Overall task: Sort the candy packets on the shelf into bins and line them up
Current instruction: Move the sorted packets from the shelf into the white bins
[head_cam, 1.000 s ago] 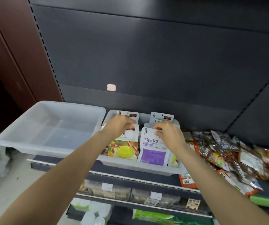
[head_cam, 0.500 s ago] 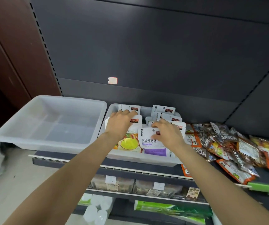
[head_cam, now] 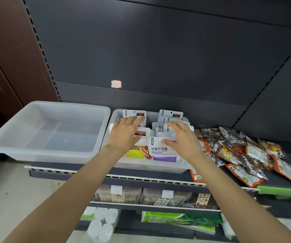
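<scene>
Dark grey panelling (head_cam: 158,50) backs the whole shelving unit, with a small pale sticker (head_cam: 116,84) stuck on it above the bins. Below it runs the shelf (head_cam: 141,174), dark with a pale ribbed front edge. On its left end sits a large translucent plastic bin (head_cam: 18,151) with nothing in it. Just to the right of it, touching or nearly touching, stands a smaller translucent bin (head_cam: 150,168) holding white candy packets upright in two rows that run from near to far. The left row (head_cam: 137,151) shows a yellow fruit picture on its nearest packet; the right row (head_cam: 165,153) shows a purple band and Chinese lettering on its nearest packet. To the right of this bin, a loose pile of brown and orange snack packets (head_cam: 237,151) lies flat and overlapping on the shelf, spreading toward the right edge above a green strip (head_cam: 281,189). Lower shelves carry clear boxes with price tags (head_cam: 166,193), green packs and white bottles.

Both bare arms reach in from the near edge. The left hand (head_cam: 125,134) lies palm down with straight fingers on the tops of the left row. The right hand (head_cam: 181,139) rests on the right row, fingers spread over the packet tops and thumb on the face of the front packet; whether it pinches that packet I cannot tell.
</scene>
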